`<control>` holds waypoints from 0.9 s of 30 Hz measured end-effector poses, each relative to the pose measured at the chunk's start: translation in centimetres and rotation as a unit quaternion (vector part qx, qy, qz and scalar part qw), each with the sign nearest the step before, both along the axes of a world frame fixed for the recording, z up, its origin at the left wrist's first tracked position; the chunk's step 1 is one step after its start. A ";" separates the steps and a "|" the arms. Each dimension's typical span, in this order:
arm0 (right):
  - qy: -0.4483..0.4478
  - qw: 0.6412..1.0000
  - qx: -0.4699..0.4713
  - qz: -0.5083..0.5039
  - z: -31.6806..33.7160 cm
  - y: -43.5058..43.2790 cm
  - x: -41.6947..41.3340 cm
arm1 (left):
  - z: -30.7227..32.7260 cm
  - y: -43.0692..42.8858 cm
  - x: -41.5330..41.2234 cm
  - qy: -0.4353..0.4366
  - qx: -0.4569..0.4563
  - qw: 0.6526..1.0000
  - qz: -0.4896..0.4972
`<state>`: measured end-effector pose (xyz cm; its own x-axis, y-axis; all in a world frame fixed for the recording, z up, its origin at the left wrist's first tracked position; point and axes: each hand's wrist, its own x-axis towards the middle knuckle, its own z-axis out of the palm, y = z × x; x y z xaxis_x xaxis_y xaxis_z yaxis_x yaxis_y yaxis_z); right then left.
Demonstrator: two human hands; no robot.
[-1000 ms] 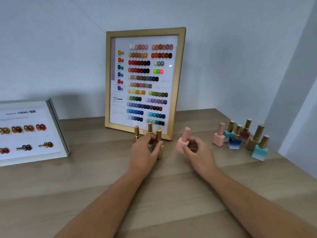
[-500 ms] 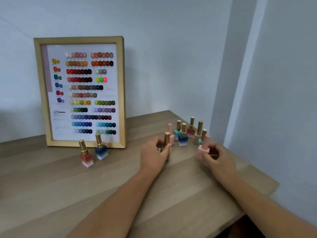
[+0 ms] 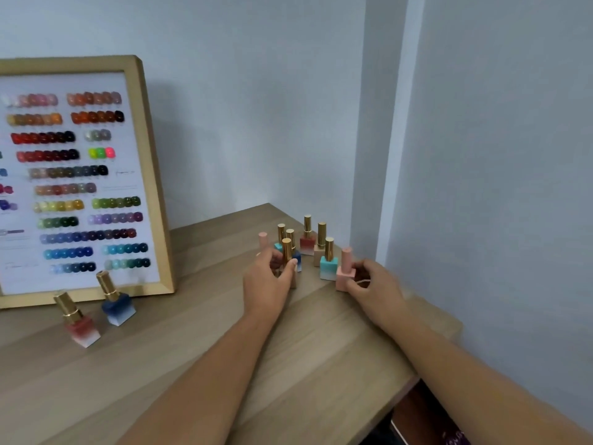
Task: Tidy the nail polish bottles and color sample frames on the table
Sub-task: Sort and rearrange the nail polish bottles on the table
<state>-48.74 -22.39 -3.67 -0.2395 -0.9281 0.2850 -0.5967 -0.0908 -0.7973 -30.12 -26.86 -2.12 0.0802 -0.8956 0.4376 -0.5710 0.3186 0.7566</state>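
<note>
The left hand (image 3: 268,282) grips a gold-capped bottle (image 3: 286,250) at the near edge of the cluster (image 3: 307,244) in the far right corner of the table (image 3: 192,364), its fingers hiding the bottle's body; the right hand (image 3: 373,285) pinches a pink bottle (image 3: 344,279) standing just right of a teal bottle (image 3: 328,268), close to the wall (image 3: 481,187); well to the left stands the frame (image 3: 150,194), with a red bottle (image 3: 81,329) and a blue bottle (image 3: 118,311) in front of it, apart from the rest.
</note>
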 end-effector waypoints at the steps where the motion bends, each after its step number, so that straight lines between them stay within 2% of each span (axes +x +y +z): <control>1: 0.005 1.000 0.003 0.004 -0.1 -0.1 0.0 | 0.0 0.0 0.0 0.001 -0.001 1.000 -0.001; 6: -0.002 1.000 -0.009 -0.009 0.0 0.0 0.3 | -0.1 0.2 0.4 0.016 0.013 1.000 -0.016; 8: -0.019 0.996 -0.075 -0.051 0.4 0.8 0.5 | -0.2 0.6 0.9 0.027 0.020 0.999 -0.020; 10: 0.008 0.982 -0.168 -0.084 0.8 2.0 1.0 | -0.3 1.3 2.0 0.029 0.014 0.999 -0.023; 12: 0.061 0.970 -0.224 -0.067 1.2 3.2 2.4 | -0.4 2.1 3.8 0.004 -0.008 1.000 -0.013; 14: 0.094 0.965 -0.244 -0.008 1.7 4.0 4.5 | -0.4 2.9 5.8 -0.017 -0.027 0.999 0.012; 17: 0.103 0.960 -0.242 0.097 2.4 4.1 8.8 | 0.0 4.4 9.2 -0.029 -0.053 0.997 0.052; 20: 0.088 0.962 -0.189 0.177 2.7 3.4 13.4 | 0.3 6.1 12.7 -0.029 -0.082 0.993 0.083; 27: 0.007 0.951 -0.133 0.278 1.8 0.4 23.5 | -0.2 9.0 22.1 0.005 -0.087 0.973 0.215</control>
<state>-25.27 -22.01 -1.89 0.2729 -0.8053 0.5263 -0.4075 -0.5923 -0.6950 -8.02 -17.84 -2.28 0.4358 -0.6904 0.5774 -0.6724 0.1767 0.7188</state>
